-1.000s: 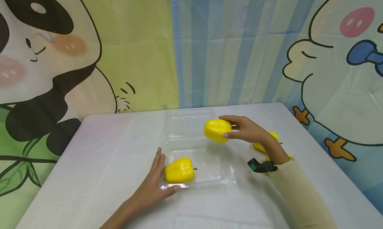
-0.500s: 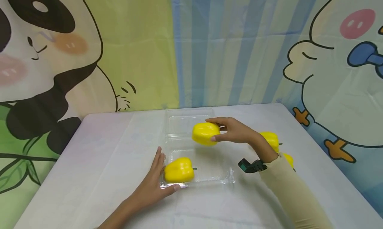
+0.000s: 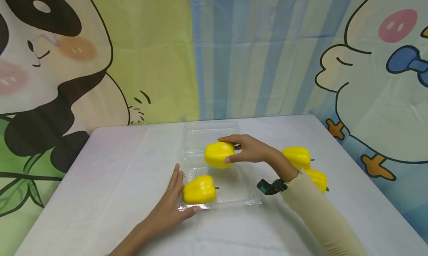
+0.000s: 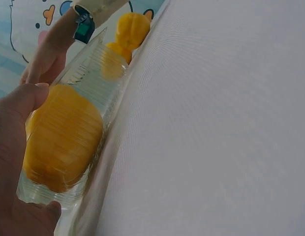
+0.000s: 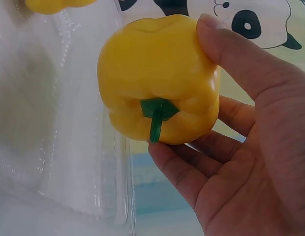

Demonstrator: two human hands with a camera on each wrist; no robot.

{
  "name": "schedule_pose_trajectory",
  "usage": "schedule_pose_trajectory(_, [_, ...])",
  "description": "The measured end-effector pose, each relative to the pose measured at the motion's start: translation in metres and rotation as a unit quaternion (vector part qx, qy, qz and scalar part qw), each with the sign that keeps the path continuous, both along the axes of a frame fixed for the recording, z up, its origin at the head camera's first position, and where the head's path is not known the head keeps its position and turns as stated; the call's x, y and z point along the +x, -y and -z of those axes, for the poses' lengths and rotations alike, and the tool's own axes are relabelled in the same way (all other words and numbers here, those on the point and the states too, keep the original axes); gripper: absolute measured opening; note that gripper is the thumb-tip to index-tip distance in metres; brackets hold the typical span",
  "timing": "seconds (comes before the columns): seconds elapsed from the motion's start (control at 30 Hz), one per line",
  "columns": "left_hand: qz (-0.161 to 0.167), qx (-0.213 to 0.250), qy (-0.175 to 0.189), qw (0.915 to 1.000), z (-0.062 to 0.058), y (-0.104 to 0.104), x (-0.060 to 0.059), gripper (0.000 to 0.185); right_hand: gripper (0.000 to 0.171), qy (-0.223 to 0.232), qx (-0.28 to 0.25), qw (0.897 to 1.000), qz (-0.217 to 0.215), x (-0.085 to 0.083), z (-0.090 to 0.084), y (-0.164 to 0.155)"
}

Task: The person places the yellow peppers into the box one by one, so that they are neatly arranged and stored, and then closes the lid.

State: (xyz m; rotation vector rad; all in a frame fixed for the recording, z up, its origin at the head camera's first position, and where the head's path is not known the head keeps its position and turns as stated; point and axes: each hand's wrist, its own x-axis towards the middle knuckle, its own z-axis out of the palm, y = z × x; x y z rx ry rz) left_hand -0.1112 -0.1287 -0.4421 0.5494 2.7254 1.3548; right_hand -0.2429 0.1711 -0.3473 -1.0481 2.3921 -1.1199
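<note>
My right hand [image 3: 252, 149] grips a yellow bell pepper [image 3: 218, 155] between thumb and fingers, over the back part of a clear plastic clamshell box [image 3: 239, 187]. The right wrist view shows its green stem [image 5: 158, 110] pointing toward the camera. A second yellow bell pepper [image 3: 199, 190] lies on its side in the box's front left, stem to the right. My left hand [image 3: 167, 206] rests against that left corner, fingers straight along the side and thumb along the front. Through the clear wall in the left wrist view, the lying pepper [image 4: 64, 140] shows close to my thumb.
Two more yellow bell peppers, one farther back [image 3: 297, 157] and one nearer [image 3: 317, 180], lie on the white tablecloth to the right, the nearer partly behind my sleeve [image 3: 321, 211]. The box's lid [image 3: 210, 137] lies folded back. A cartoon curtain [image 3: 160, 55] hangs behind the table.
My right hand has carried its pepper leftward and slightly lower over the box, uncovering the two peppers at the right. My left hand has stayed at the box's corner.
</note>
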Motion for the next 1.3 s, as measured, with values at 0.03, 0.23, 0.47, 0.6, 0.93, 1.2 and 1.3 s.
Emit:
schedule_pose_trajectory(0.03, [0.0, 0.001, 0.001, 1.0, 0.0, 0.0, 0.0, 0.116, 0.066, 0.0, -0.001, 1.0, -0.002, 0.0, 0.0, 0.001])
schedule_pose_trajectory(0.23, [0.0, 0.005, 0.001, 1.0, 0.0, 0.0, -0.001, 0.116, 0.067, 0.006, 0.001, 1.0, -0.013, -0.001, 0.003, 0.011])
schedule_pose_trajectory(0.47, [-0.003, 0.003, 0.009, 0.9999, -0.001, -0.001, -0.001, 0.117, 0.067, 0.007, 0.019, 1.0, -0.018, 0.0, 0.008, 0.02])
schedule_pose_trajectory(0.6, [-0.005, 0.001, 0.02, 0.9998, -0.001, -0.002, -0.001, 0.117, 0.068, 0.007, 0.029, 0.999, -0.014, 0.001, 0.008, 0.022])
schedule_pose_trajectory(0.93, [-0.006, -0.001, 0.01, 0.9999, 0.0, 0.001, -0.002, 0.117, 0.067, -0.004, 0.034, 0.999, -0.01, 0.001, 0.013, 0.031])
schedule_pose_trajectory(1.2, [-0.003, 0.0, 0.01, 0.9999, 0.001, 0.001, -0.002, 0.117, 0.063, -0.02, 0.03, 0.999, -0.014, 0.001, 0.015, 0.037])
schedule_pose_trajectory(1.3, [0.0, -0.001, 0.01, 1.0, 0.001, 0.0, -0.002, 0.117, 0.064, -0.019, 0.033, 0.999, -0.005, 0.003, 0.017, 0.039])
